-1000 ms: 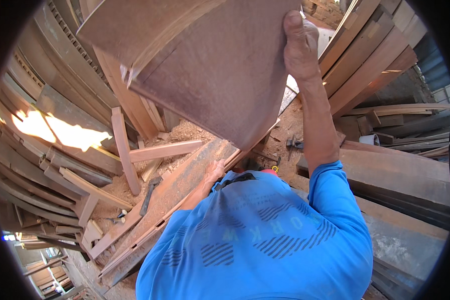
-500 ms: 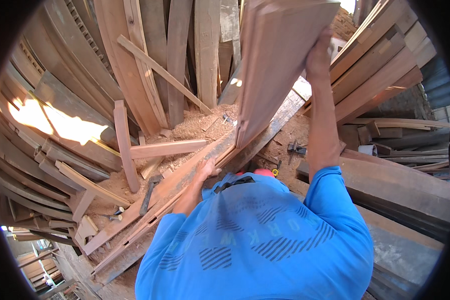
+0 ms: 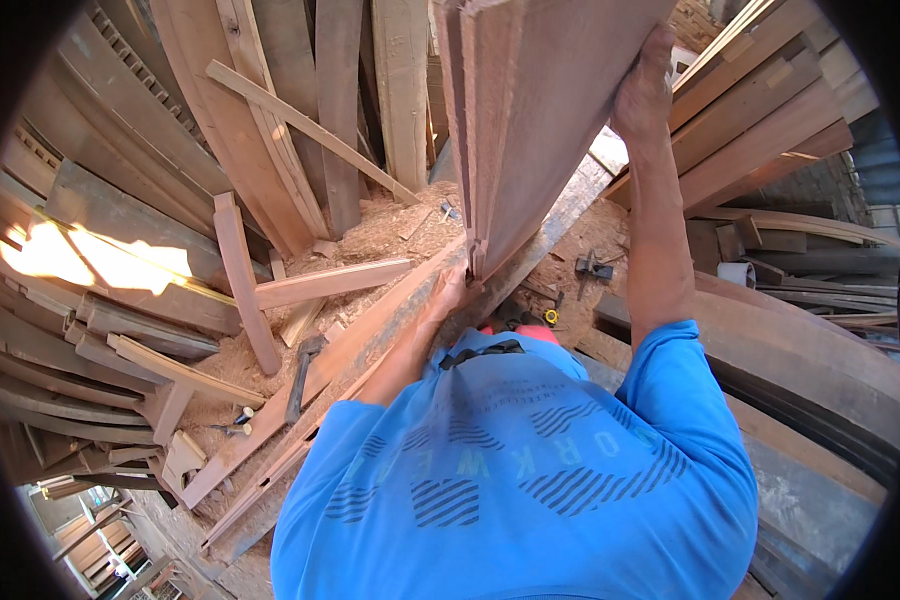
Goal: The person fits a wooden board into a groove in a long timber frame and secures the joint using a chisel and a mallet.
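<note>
A tall brown wooden panel [image 3: 560,110] with grooved, stepped edges stands tilted in front of me. My right hand [image 3: 642,100] grips its far right edge high up, with the arm stretched out. Down at the panel's lower near corner is my left hand [image 3: 448,292], its fingers closed about the corner and partly hidden. Beneath that hand runs a long wooden beam [image 3: 340,375], slanting from lower left to upper right. A hammer [image 3: 302,380] lies on the beam, left of my left forearm.
Sawdust and shavings [image 3: 410,225] cover the ground beyond the beam. Short sticks [image 3: 335,283] lie there. Many boards [image 3: 400,100] lean at the back and left, with stacked planks [image 3: 770,150] on the right. A dark clamp-like tool [image 3: 594,268] and a yellow tape measure [image 3: 551,317] lie right of the panel.
My left hand has slid forward along the beam to the panel's lower corner. The panel has turned a little, showing more of its grooved edge, while my right hand keeps its grip.
</note>
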Action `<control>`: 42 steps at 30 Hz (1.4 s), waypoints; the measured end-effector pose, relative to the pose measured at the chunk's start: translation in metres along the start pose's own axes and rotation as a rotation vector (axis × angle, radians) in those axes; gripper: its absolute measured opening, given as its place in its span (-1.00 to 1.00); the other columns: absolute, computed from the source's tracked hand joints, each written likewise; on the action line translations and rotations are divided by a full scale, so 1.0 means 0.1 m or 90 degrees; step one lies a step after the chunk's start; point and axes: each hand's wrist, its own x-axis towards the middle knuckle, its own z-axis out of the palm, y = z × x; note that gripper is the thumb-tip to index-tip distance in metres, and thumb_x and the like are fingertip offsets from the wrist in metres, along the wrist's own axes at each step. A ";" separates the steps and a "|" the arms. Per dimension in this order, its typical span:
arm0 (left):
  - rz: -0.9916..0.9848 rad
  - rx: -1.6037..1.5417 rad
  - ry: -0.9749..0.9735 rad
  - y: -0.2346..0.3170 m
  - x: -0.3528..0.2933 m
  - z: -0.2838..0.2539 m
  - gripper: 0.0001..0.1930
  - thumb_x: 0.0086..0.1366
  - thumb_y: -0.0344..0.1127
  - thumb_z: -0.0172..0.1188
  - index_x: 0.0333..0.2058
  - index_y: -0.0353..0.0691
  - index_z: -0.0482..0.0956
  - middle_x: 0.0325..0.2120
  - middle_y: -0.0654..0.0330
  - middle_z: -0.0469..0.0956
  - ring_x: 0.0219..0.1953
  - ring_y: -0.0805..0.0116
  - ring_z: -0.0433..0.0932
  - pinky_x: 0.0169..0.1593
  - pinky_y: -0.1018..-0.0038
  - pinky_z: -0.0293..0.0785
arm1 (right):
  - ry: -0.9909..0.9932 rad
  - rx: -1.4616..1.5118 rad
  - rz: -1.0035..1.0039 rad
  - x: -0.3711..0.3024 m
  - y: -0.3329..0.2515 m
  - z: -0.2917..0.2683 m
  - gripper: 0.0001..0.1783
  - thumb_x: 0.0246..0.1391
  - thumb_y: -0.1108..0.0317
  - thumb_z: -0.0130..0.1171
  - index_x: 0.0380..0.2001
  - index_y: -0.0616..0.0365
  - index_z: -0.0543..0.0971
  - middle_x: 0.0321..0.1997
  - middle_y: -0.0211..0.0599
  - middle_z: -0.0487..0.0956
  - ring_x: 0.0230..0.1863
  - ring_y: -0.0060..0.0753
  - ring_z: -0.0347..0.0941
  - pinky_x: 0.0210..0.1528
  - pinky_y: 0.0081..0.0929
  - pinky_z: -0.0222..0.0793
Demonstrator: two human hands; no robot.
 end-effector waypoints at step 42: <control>0.056 0.117 0.251 0.16 -0.10 0.23 -0.49 0.01 -0.23 0.44 -0.11 -0.30 0.45 -0.18 -0.10 0.48 -0.04 -0.14 0.47 0.00 0.05 0.53 | -0.130 0.327 0.241 0.61 0.06 -1.37 -0.39 0.46 -0.16 -0.27 0.01 0.17 0.51 -0.06 -0.35 0.61 0.05 -0.33 0.49 0.20 -0.22 0.34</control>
